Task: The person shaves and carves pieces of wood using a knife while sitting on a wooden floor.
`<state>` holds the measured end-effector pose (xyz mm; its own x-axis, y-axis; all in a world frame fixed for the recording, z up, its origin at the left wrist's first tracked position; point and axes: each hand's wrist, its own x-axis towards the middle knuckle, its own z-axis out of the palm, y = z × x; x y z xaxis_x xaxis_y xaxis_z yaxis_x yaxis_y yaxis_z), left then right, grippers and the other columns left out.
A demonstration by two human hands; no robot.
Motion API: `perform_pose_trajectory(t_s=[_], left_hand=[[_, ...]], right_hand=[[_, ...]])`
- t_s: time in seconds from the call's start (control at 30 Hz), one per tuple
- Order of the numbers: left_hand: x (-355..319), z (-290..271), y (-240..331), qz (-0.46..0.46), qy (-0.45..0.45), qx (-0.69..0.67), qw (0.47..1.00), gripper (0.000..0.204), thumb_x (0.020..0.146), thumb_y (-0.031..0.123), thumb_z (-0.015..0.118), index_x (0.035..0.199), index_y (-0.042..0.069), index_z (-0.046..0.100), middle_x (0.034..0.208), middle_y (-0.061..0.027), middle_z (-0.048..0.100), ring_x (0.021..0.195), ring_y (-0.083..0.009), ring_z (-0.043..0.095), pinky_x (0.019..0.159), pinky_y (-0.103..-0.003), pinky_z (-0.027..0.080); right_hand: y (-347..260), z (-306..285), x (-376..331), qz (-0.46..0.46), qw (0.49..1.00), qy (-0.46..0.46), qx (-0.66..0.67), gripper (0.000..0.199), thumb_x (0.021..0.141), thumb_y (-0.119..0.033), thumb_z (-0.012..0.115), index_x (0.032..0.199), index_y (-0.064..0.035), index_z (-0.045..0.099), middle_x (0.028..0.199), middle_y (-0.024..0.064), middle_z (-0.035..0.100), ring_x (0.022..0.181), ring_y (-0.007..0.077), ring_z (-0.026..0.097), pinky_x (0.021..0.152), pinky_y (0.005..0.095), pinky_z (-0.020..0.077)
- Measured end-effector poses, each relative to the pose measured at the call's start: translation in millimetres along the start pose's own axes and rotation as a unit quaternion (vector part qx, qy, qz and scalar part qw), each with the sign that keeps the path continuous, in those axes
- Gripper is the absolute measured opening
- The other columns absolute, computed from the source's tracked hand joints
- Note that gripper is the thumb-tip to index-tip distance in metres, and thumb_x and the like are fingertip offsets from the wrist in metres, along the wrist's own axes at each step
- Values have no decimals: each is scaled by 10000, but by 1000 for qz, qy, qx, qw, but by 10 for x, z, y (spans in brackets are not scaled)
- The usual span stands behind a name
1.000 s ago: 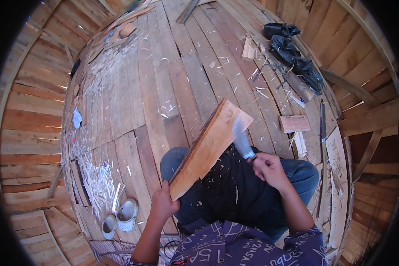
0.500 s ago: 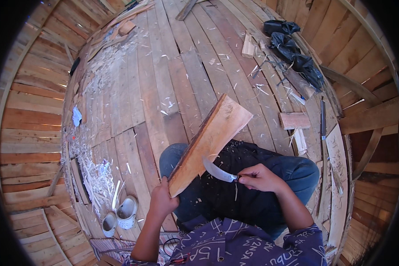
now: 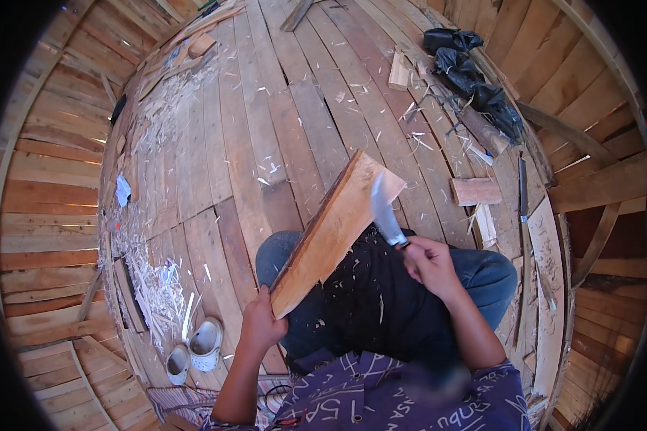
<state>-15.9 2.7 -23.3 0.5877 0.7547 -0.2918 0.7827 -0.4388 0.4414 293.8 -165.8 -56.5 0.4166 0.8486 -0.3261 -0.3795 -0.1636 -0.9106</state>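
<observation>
A long wooden board (image 3: 331, 233) with a dark bark edge slants across my lap, its wider end pointing away from me. My left hand (image 3: 262, 318) grips its narrow near end. In my right hand (image 3: 431, 266) is a curved knife (image 3: 387, 215), held by its handle, which my fingers mostly hide. The blade is raised and somewhat blurred, overlapping the board's right edge near the far end; whether it touches the wood I cannot tell. Pale wood chips lie on the dark cloth (image 3: 359, 294) over my lap.
Wood shavings (image 3: 158, 294) are heaped on the plank floor (image 3: 230, 172) at left, near a pair of white clogs (image 3: 205, 345). Black plastic bags (image 3: 474, 86) lie at the far right. A small wood block (image 3: 476, 192) and a long dark tool (image 3: 522, 187) rest to my right.
My right hand has moved the knife up and away from me, from the board's middle toward its far end, and the blade now points more upward. My left hand and the board have barely shifted.
</observation>
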Motion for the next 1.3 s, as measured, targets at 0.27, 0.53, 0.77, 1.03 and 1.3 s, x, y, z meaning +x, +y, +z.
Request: perform_pose_trajectory(t_s=[0.27,0.53,0.77,1.03,1.3], left_hand=[[28,-36,23,8,-7,-9,1000,453,664,87,577,1062,-103,476,723,-326,584,732,-509,590,676,-512,488],[-2,-50,77,1,-17,-41,999,429,666,80,568,1041,-103,471,758,-347,581,786,-501,601,704,-499,494],[3,-77,57,17,-11,-31,999,414,667,75,567,1028,-104,474,756,-343,581,791,-508,595,706,-492,494],[5,-70,72,15,-9,-50,999,396,666,70,567,1014,-94,473,753,-341,580,790,-515,588,702,-498,484],[1,-57,38,17,-7,-43,999,413,663,73,564,1028,-97,475,762,-347,581,780,-508,595,701,-499,484]], right_hand=[[15,57,18,-17,999,32,19,183,918,-124,633,1010,33,655,668,22,597,565,60,533,521,225,429],[-44,116,23,19,991,-99,-88,223,946,-201,607,1037,-8,671,664,0,580,567,45,506,513,211,401],[-170,90,-4,103,968,-226,-30,253,991,-207,532,1031,10,654,595,-15,494,477,36,425,432,203,333],[9,104,-6,-83,993,-61,-54,235,952,-210,595,1021,-2,679,638,-6,574,516,38,489,453,199,374],[-4,81,33,-30,998,-52,-26,261,926,-209,636,1039,23,668,706,27,621,573,58,528,527,233,436]])
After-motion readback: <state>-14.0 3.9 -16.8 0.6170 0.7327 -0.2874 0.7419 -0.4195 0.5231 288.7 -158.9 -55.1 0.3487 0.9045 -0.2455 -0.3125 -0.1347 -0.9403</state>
